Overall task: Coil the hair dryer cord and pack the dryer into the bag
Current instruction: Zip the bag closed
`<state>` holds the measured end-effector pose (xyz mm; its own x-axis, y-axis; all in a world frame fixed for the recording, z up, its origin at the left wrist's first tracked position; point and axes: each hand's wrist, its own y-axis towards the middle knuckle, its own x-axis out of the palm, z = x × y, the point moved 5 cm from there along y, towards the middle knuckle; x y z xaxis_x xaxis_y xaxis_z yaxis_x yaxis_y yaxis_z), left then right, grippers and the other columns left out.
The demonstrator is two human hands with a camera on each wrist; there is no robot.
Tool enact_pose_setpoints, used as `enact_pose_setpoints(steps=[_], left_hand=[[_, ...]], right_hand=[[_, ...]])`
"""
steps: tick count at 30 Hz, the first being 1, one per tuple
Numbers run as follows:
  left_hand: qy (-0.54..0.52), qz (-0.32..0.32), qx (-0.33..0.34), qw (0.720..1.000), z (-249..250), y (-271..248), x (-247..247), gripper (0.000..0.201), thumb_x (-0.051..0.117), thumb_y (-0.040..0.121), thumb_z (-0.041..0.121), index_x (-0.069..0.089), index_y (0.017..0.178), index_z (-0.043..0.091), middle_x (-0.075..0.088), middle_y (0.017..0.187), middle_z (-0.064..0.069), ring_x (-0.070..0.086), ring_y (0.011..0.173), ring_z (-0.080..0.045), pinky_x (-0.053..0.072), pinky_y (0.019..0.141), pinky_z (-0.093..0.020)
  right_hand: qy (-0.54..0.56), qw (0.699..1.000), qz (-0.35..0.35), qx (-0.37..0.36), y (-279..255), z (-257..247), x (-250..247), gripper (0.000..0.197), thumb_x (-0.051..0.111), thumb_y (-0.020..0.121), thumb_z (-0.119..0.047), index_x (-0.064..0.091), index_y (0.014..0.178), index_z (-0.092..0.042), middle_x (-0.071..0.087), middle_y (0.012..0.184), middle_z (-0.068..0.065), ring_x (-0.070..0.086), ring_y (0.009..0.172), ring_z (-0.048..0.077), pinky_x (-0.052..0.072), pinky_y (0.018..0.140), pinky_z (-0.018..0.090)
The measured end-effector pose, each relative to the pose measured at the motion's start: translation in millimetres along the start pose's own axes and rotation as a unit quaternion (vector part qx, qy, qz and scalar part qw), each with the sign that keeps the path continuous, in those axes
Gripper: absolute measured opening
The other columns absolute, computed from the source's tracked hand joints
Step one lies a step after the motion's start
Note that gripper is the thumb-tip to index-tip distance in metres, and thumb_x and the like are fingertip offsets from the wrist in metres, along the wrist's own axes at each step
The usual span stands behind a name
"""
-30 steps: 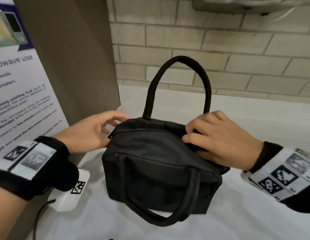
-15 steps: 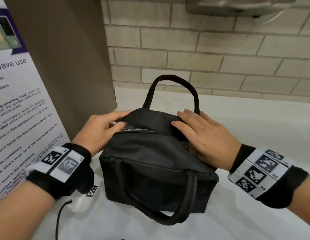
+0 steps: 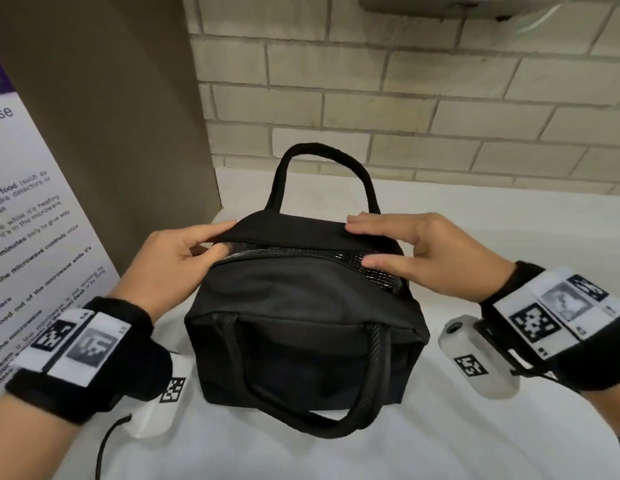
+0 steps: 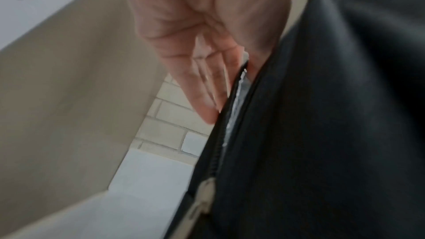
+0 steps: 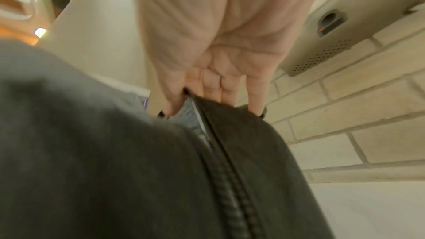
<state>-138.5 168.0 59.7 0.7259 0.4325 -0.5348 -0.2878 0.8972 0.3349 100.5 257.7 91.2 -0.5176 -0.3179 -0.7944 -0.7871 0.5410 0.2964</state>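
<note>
A black fabric bag [image 3: 301,317] stands on the white counter, its far handle [image 3: 322,150] upright and its near handle [image 3: 367,382] hanging down the front. The top zipper is open a narrow slit that shows shiny lining [image 3: 267,252]. My left hand [image 3: 225,239] pinches the far edge of the opening at the left end, fingers over it, thumb in the slit. My right hand [image 3: 358,244] pinches the same edge at the right end, thumb on the lining. The left wrist view shows the zipper pull [image 4: 202,197] below my left hand [image 4: 207,97]. No hair dryer or cord is visible.
A printed microwave notice [image 3: 31,237] leans at the left against a brown panel [image 3: 121,116]. A brick wall [image 3: 440,116] runs behind the counter, with a grey wall unit [image 5: 333,43] above. A thin black cable [image 3: 107,441] trails by my left wrist.
My left hand went from beside the bag's left end onto the top edge and pinched it. My right hand uncurled and shifted to the far edge. The slit has narrowed.
</note>
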Motion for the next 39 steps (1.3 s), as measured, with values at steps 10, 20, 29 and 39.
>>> enact_pose_setpoints(steps=[10, 20, 29, 39], left_hand=[[-0.092, 0.047, 0.032, 0.994, -10, -77, -24, 0.061, 0.058, 0.055, 0.077, 0.054, 0.109, 0.049, 0.057, 0.12, 0.019, 0.057, 0.107, 0.001, 0.049, 0.091, -0.022], [-0.198, -0.036, -0.178, 0.963, -22, -84, 31, 0.048, 0.023, 0.096, 0.037, 0.033, 0.136, 0.013, 0.041, 0.139, 0.016, 0.039, 0.126, -0.007, 0.03, 0.107, -0.03], [-0.156, -0.043, -0.288, 0.944, -63, -76, 25, 0.025, 0.042, 0.093, 0.009, 0.065, 0.1, 0.013, 0.07, 0.099, -0.005, 0.067, 0.084, -0.014, 0.054, 0.065, -0.017], [-0.119, -0.126, -0.303, 0.937, -70, -65, 20, 0.023, 0.05, 0.088, 0.002, 0.054, 0.103, -0.016, 0.06, 0.098, -0.04, 0.061, 0.07, -0.024, 0.053, 0.057, -0.024]], right_hand=[[0.211, 0.963, 0.123, 0.117, -95, 36, 4, 0.024, 0.052, 0.072, -0.011, 0.07, 0.072, -0.028, 0.066, 0.08, -0.005, 0.055, 0.072, 0.017, 0.041, 0.063, 0.013], [0.103, 0.985, 0.005, 0.141, -72, 13, 36, 0.059, 0.035, 0.07, -0.076, 0.046, 0.118, -0.043, 0.06, 0.099, -0.032, 0.051, 0.097, -0.005, 0.038, 0.08, 0.01], [0.171, 0.976, 0.005, 0.133, -59, 3, 1, 0.075, 0.073, 0.032, -0.067, 0.05, 0.102, -0.052, 0.053, 0.105, -0.019, 0.051, 0.083, 0.006, 0.048, 0.068, 0.021], [-0.171, 0.975, -0.134, -0.045, 1, -91, 39, 0.081, 0.052, 0.064, -0.071, 0.006, 0.13, -0.059, -0.002, 0.154, -0.015, -0.012, 0.139, 0.012, -0.004, 0.113, 0.035]])
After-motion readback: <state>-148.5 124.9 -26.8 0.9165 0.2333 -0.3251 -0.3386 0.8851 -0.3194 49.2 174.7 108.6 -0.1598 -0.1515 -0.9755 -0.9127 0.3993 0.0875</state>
